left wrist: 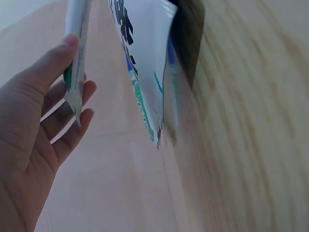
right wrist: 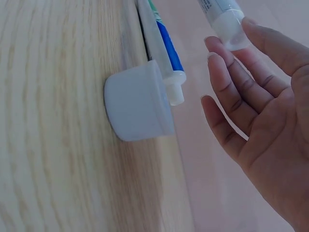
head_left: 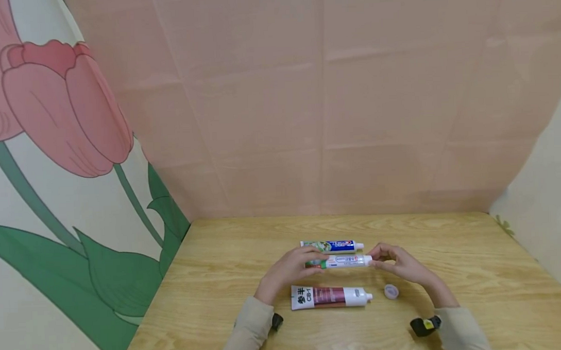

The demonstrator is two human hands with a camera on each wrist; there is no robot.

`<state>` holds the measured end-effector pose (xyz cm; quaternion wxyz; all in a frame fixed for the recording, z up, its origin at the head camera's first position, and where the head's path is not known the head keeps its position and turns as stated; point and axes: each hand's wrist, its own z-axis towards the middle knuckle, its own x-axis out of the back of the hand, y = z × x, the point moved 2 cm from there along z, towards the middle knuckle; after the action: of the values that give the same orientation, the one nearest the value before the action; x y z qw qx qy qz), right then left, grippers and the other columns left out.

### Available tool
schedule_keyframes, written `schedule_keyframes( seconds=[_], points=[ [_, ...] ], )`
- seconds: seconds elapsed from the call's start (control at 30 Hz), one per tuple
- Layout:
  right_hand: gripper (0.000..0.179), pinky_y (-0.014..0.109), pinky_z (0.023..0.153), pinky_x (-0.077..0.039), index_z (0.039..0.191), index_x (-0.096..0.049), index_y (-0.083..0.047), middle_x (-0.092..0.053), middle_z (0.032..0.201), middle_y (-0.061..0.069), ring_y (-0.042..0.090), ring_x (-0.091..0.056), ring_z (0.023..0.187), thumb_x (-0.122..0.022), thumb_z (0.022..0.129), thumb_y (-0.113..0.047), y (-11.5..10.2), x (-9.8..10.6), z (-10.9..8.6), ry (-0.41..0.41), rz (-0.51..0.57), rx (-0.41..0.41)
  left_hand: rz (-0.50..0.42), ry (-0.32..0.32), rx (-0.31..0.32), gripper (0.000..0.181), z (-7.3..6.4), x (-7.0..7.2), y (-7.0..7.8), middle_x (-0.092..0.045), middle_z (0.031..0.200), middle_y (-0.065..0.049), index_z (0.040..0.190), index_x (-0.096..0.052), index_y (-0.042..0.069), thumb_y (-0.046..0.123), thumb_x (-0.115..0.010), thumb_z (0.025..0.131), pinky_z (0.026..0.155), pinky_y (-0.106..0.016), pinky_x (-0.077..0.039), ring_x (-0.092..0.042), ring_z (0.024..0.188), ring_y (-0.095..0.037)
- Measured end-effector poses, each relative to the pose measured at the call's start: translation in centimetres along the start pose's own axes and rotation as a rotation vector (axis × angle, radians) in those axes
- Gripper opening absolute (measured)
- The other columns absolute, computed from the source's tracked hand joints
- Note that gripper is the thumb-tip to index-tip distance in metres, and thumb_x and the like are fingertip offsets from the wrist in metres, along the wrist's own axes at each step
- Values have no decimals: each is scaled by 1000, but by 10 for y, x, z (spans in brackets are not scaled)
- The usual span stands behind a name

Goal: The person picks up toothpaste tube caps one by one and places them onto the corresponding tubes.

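My left hand (head_left: 290,270) pinches the flat tail of a white toothpaste tube (head_left: 346,261) with a green part, held above the table. At its other end my right hand (head_left: 401,264) pinches the translucent white cap (right wrist: 231,31) between thumb and fingers. Just behind lies a blue and green toothpaste tube (head_left: 334,245), its nozzle bare and pointing right. Nearer the front, a white and maroon toothpaste tube (head_left: 328,297) rests flat, also uncapped. A loose white cap (head_left: 391,291) sits to the right of that tube's nozzle, below the right hand.
All of this is on a wood-grain table (head_left: 210,301). A pinkish cloth backdrop (head_left: 325,117) rises at its far edge. On the left stands a wall panel with a painted tulip (head_left: 69,110). Dark wrist devices (head_left: 425,325) are on both forearms.
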<state>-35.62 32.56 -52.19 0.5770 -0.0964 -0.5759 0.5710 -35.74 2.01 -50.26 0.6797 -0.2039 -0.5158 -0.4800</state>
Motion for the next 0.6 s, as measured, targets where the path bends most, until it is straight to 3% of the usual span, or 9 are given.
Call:
schedule_keyframes(
  seconds=[0.2, 0.37, 0.6],
  points=[
    [20, 23, 73, -52, 110, -59, -8, -64, 94, 4, 14, -61, 84, -60, 90, -11, 8, -1, 3, -27, 0, -13, 25, -20, 25, 38, 2, -2, -2, -61, 115, 10, 123, -59, 23, 34, -62, 86, 94, -11, -41, -55, 104, 0],
    [18, 24, 73, -52, 109, -60, -9, -65, 93, 3, 20, -62, 84, -59, 91, -11, 15, -1, 4, -58, 15, 3, 41, -48, 32, 39, 3, -4, -3, -61, 113, 11, 123, -59, 23, 33, -64, 86, 92, -11, -42, -56, 102, 1],
    [17, 26, 70, -53, 108, -60, -8, -65, 92, 14, 28, -62, 82, -57, 91, -8, 23, -2, 3, -90, 59, 7, 58, -112, 52, 41, 6, -9, -5, -61, 116, 10, 125, -57, 24, 33, -64, 86, 90, -12, -43, -56, 102, 0]
  ],
)
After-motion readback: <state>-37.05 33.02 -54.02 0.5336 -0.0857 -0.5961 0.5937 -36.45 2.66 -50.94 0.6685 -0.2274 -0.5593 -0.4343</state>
